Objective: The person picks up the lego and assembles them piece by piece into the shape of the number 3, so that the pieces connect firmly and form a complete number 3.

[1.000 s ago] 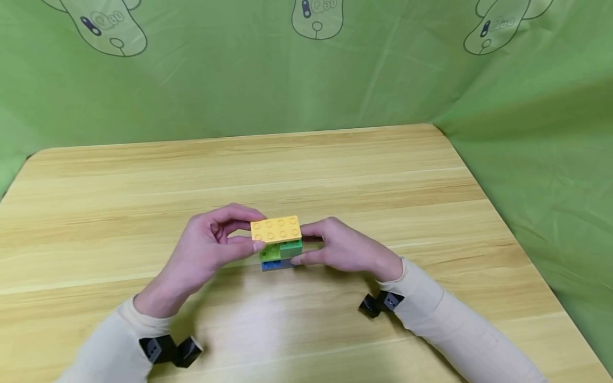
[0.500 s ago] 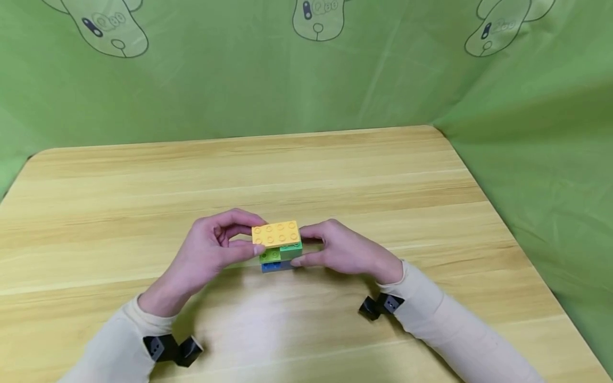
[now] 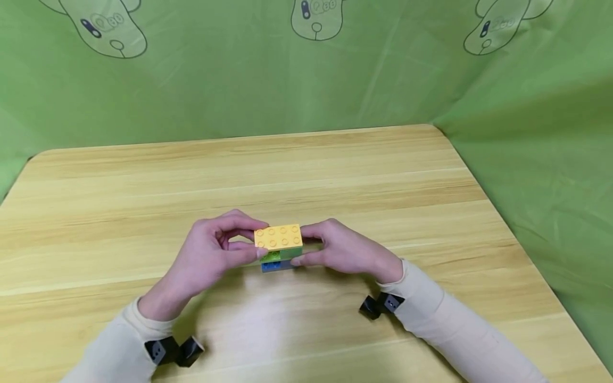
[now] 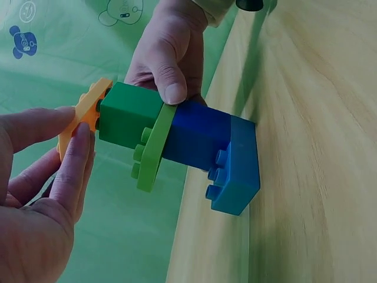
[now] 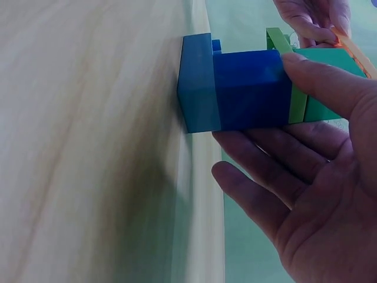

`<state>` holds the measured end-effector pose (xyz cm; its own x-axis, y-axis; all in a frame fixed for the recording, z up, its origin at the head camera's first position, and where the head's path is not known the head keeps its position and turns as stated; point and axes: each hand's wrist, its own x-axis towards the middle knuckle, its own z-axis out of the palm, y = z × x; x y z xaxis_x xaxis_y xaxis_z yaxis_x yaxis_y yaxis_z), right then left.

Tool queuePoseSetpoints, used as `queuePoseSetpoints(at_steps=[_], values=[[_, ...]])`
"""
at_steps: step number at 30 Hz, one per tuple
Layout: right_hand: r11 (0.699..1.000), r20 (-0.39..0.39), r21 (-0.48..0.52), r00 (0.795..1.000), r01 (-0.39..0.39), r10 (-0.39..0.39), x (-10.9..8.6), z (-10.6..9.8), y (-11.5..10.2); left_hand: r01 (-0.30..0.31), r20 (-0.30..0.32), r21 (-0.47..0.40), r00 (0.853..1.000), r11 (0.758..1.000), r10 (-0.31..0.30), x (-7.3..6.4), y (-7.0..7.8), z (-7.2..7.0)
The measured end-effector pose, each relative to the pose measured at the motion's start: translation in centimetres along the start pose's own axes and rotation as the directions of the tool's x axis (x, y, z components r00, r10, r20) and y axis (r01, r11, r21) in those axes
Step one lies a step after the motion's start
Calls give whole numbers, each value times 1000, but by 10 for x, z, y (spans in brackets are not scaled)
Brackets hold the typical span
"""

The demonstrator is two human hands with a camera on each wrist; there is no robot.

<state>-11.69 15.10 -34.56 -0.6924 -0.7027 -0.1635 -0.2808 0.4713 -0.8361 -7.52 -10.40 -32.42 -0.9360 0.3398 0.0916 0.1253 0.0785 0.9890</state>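
Note:
My left hand [image 3: 206,255] pinches a thin yellow-orange toy brick [image 3: 278,238] between thumb and fingers. In the left wrist view this brick sits slightly tilted over the top of a dark green brick [image 4: 126,115], whose studs partly show. Below that come a thin light green brick [image 4: 154,147], a dark blue brick [image 4: 197,135] and a lighter blue brick [image 4: 241,165] at the bottom, all joined in one upright stack. My right hand [image 3: 351,250] grips the stack from the right, its thumb on the light green and dark blue bricks. The base seems to stand on the table.
The wooden table [image 3: 335,175] stretches around both hands. A green cloth [image 3: 230,90] with printed cartoon heads hangs behind it and on the right. Small black wrist cameras [image 3: 163,350] are strapped over the light sleeves [image 3: 460,319].
My left hand has moved slightly right and down, bringing the yellow-orange brick lower and more squarely over the dark green one. My right hand has stayed in place on the stack.

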Motion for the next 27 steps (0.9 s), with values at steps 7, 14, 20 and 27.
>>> queuePoseSetpoints(at_steps=[7, 14, 20, 27], values=[[1000, -3, -12, 1000, -17, 17, 0, 1, 0, 12, -10, 14, 1000, 1000, -12, -1, 2, 1], [1000, -7, 5, 1000, 11, -11, -2, 0, 0, 38, -11, 36, 999, 999, -38, -1, 3, 0], [993, -70, 57, 993, 99, -95, -6, -2, -2, 53, -12, 51, 999, 997, -52, -1, 3, -1], [951, -197, 105, 943, 292, -268, -9, -1, -6, 53, -9, 80, 999, 995, -52, 0, 4, -1]])
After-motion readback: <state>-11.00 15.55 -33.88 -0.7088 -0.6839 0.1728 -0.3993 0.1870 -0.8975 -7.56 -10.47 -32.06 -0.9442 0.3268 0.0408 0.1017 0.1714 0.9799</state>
